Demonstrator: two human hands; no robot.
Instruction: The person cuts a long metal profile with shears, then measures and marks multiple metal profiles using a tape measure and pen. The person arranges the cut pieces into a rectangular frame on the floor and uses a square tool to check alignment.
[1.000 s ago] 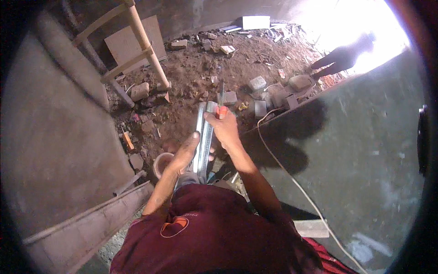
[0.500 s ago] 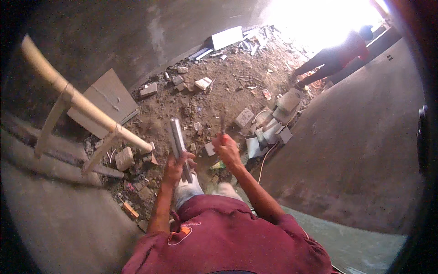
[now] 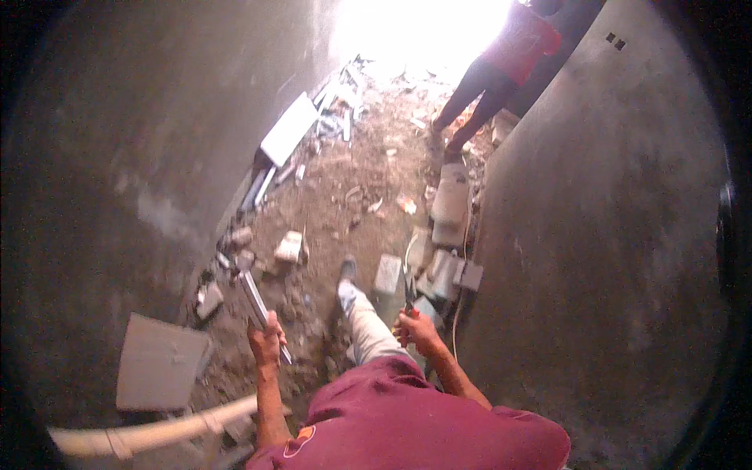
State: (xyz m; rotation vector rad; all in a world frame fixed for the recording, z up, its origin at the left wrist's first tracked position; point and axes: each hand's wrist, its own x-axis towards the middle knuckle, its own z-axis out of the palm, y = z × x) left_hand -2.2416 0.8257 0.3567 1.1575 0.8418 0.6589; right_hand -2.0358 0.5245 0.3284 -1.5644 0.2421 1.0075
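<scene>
My left hand [image 3: 267,342] is closed around a short length of silvery metal channel [image 3: 253,298], which points up and to the left. The lower end of the channel sticks out past my fingers. In my right hand [image 3: 421,329] is a pair of red-handled tin snips [image 3: 408,293], with narrow dark jaws pointing away from me. My fingers wrap the handles and partly hide them. The channel and the snips are well apart. My leg [image 3: 368,321], in pale trousers, is stretched forward over the rubble between my hands.
Broken bricks [image 3: 290,246] and debris litter the dirt floor. A bamboo ladder [image 3: 157,431] and a flat board [image 3: 160,364] lie at lower left. Blocks [image 3: 450,196] and a cable [image 3: 456,313] line the right wall [image 3: 595,235]. Farther off, a person [image 3: 501,70] stands near the bright opening.
My view has turned right, toward the opening, and one leg now reaches forward. Both hands keep their holds, and they are farther apart. The ladder has slid to the lower left of the view.
</scene>
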